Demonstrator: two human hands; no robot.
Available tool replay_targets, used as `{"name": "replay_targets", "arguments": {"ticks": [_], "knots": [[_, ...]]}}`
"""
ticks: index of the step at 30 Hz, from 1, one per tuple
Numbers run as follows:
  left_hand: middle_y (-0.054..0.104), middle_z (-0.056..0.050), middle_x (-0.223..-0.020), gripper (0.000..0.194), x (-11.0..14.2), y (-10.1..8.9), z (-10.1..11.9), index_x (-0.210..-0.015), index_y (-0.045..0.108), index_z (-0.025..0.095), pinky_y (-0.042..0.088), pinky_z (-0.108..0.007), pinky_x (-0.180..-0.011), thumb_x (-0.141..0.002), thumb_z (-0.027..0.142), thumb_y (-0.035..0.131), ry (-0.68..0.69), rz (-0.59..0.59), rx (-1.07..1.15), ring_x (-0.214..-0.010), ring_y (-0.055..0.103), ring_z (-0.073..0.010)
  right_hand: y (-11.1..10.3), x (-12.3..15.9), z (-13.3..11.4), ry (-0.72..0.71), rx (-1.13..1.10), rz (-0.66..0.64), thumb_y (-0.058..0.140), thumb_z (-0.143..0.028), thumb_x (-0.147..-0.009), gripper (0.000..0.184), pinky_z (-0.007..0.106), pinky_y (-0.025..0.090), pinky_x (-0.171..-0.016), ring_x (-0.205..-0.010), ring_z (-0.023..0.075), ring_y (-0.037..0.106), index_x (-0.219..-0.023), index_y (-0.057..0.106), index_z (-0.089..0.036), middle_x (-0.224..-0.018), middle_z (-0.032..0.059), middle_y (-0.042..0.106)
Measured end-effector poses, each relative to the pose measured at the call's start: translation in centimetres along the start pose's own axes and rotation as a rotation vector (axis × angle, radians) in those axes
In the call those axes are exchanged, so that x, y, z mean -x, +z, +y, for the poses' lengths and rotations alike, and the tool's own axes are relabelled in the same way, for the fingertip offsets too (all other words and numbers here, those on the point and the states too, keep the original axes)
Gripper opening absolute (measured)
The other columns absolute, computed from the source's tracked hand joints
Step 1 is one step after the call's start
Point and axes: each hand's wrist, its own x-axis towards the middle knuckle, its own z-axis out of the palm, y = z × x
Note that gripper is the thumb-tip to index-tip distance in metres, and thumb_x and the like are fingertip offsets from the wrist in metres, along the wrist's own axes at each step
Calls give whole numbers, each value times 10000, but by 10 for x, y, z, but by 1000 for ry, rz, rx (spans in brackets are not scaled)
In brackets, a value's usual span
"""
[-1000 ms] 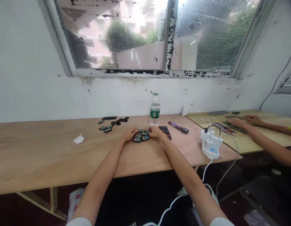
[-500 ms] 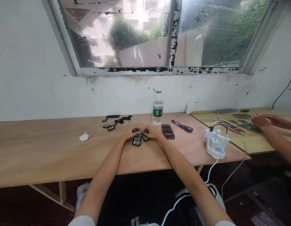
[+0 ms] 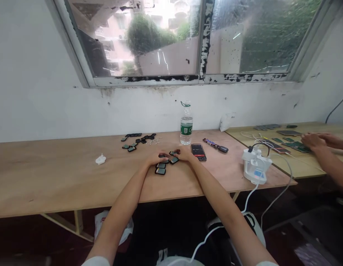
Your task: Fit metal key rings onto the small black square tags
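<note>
In the head view my left hand (image 3: 156, 158) is closed, thumb and fingers curled on a small black-framed panel (image 3: 165, 161) with a grey-green face. My right hand (image 3: 184, 153) pinches a similar panel at its edge, a short way to the right. Below that hand lies another black-framed panel (image 3: 174, 160) on the table. Two more framed panels (image 3: 160, 171) lie one behind the other, nearer to me than my left hand. Part of the fingertips on both hands is hidden.
Behind my hands lie several black pieces (image 3: 132, 147) and small white bits (image 3: 154, 141). A water bottle (image 3: 186, 129), phone (image 3: 198, 152), snack bar (image 3: 210, 143) and white power strip (image 3: 256, 166) stand or lie rightward. Crumpled tissue (image 3: 101, 159) is left. A co-worker's hands (image 3: 314, 141) touch green boards.
My hands have moved apart, the right one slightly rightward with a panel. The panels that lay bunched between them are now split into a left column and a right pair.
</note>
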Motion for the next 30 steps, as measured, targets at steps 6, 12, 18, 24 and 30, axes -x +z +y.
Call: {"name": "replay_targets", "arguments": {"ticks": [6,12,18,24,30], "knots": [[698,-93,-1319,410,1,4,13,-1161,848,267,452,-395,-1173,-885,561,774,89,-67,-66,-1283,630,-285,-4,2,-4,44,56,23,735,-243,-896,165,259,462,-689,-767,191,677,-982,846,-156,-921,90,816],[714,-97,-1330,482,5,-5,18,-1018,881,240,502,-366,-1088,-854,674,751,25,-160,8,-1268,636,-306,-10,6,-12,41,58,-8,714,-210,-902,148,264,471,-705,-775,193,676,-955,836,-145,-939,104,820],[705,-104,-1372,454,9,-6,23,-855,868,215,555,-362,-1007,-874,640,709,-10,-67,42,-1259,653,-319,-10,8,-8,-4,-27,-44,730,-170,-873,223,269,518,-775,-839,202,701,-1065,846,-172,-1012,87,830],[752,-129,-1240,316,-13,4,14,-1079,846,195,524,-446,-1097,-929,397,654,60,234,-46,-1179,681,-287,-9,6,-2,-22,-111,-73,717,-167,-901,280,292,562,-848,-891,205,722,-1148,842,-209,-1059,66,838],[809,-72,-1030,187,-41,6,11,-923,840,218,576,-367,-962,-857,255,670,-29,41,-226,-976,719,-258,-8,7,0,-59,-121,-102,684,-90,-888,347,291,562,-839,-875,193,715,-1177,838,-205,-1107,63,830]]}}
